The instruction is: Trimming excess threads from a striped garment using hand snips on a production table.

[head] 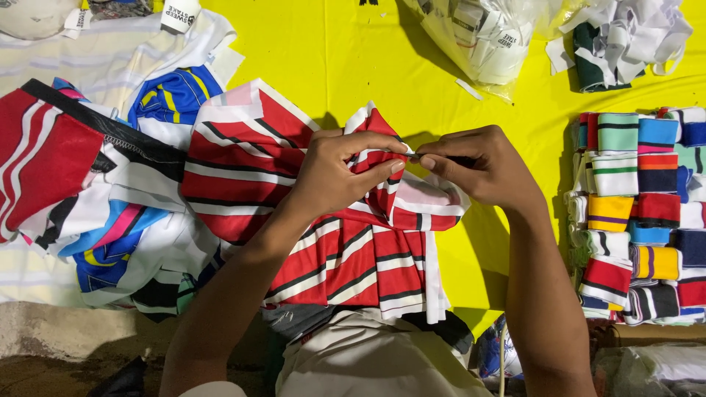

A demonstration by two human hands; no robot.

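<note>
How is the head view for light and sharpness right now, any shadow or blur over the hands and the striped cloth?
Head view: bright, even light on the yellow table; both hands, left hand and right hand, and the red striped cloth are sharp. Soft shadows fall just behind the hands and along the right forearm. The bottom edge is dim; the plastic bag shows mild glare.

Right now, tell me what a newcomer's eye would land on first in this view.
The bright yellow table grabs attention first, then the red, white and black striped fabric bunched at its centre. The left hand and right hand meet over its top fold, both pinching it, the right with a thin dark tool I cannot identify. At the right edge sit stacked rows of many-coloured striped knit bands.
</note>
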